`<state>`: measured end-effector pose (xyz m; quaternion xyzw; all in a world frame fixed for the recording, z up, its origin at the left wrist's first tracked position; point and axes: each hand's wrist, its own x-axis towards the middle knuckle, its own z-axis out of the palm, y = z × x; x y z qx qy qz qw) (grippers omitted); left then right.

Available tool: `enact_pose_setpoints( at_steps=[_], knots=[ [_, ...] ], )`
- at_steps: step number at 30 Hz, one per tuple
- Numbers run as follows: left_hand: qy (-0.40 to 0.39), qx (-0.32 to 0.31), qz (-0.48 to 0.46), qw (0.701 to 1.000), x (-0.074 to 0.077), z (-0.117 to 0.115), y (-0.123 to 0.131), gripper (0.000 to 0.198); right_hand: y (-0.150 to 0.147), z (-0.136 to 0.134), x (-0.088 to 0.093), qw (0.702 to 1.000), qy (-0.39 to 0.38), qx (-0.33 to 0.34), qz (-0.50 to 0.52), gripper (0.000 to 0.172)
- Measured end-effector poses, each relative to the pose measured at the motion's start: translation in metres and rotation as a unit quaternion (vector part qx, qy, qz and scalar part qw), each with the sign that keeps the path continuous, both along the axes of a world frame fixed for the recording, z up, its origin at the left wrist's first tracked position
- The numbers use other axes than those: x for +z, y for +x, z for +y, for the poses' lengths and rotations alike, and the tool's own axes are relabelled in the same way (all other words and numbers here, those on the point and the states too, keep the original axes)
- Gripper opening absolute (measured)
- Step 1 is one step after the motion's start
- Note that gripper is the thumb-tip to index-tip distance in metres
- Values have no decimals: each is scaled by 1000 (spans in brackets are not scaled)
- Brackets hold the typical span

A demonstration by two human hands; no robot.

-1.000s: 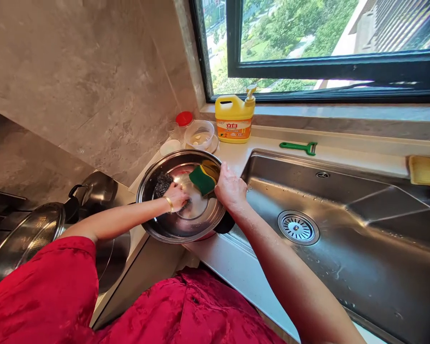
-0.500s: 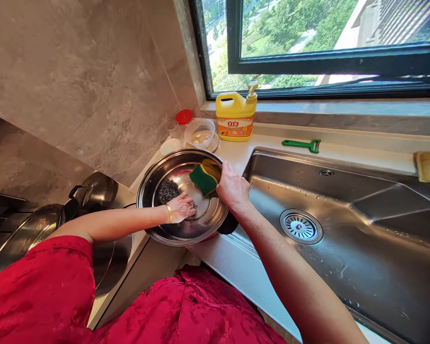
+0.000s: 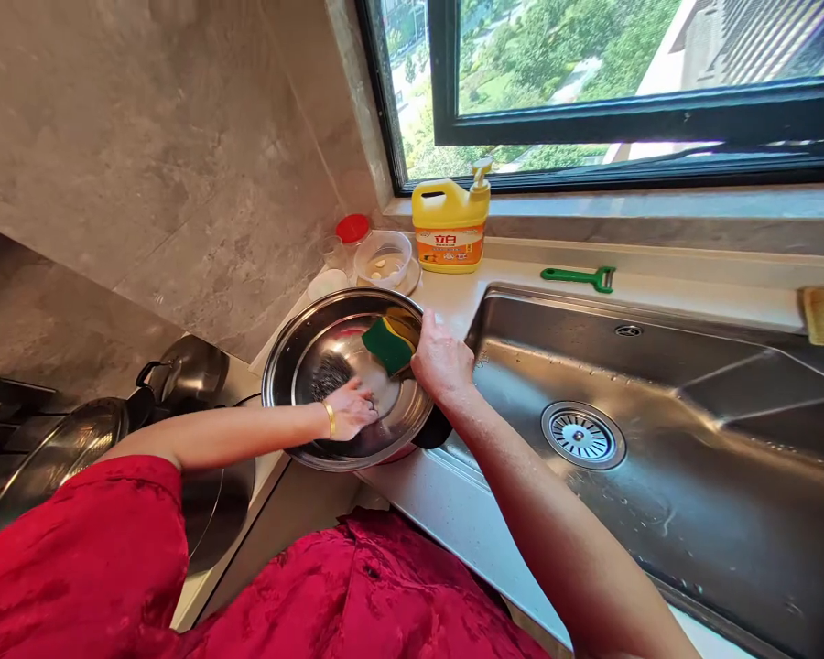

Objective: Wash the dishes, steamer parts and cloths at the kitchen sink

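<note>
A wide, round stainless steel pan (image 3: 402,416) stands on the counter corner, left of the sink. My right hand (image 3: 443,357) is closed over its right rim. Inside the pan, against the wall beside my right fingers, rests a green and yellow sponge (image 3: 386,348). My left hand (image 3: 352,409), with a gold bracelet at the wrist, reaches into the pan with fingers stretched over the bottom. Just beyond it is a dark steel wool scourer (image 3: 331,373), smeared by motion. A black handle (image 3: 434,430) shows below my right hand.
The steel sink (image 3: 659,494) lies to the right, with a green peeler (image 3: 578,277) behind it. A yellow detergent jug (image 3: 450,224) and a clear plastic tub (image 3: 383,259) stand behind the pan. More cookware, including a steel pot (image 3: 192,366), is at left.
The scourer has shifted slightly toward me and to the right and is now blurred. My left hand has moved slightly right and nearer. My right hand keeps its hold on the rim.
</note>
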<state>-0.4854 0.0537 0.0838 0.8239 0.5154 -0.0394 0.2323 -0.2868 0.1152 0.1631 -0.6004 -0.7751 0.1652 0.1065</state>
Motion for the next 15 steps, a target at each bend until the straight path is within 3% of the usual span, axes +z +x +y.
enact_pose_setpoints(
  at_steps=[2,7,11,15],
  knots=[
    [6,-12,18,1000,4,-1,0,23,-1,0,0,1000,-2,3,1,47],
    [37,27,39,998,5,3,5,23,-3,0,0,1000,-4,-3,-2,48],
    [42,22,69,996,8,3,-9,23,-3,1,0,1000,-10,2,-10,49],
    [42,-33,169,984,18,-1,-23,21,-3,2,-1,1000,-13,-3,-8,49]
  ],
)
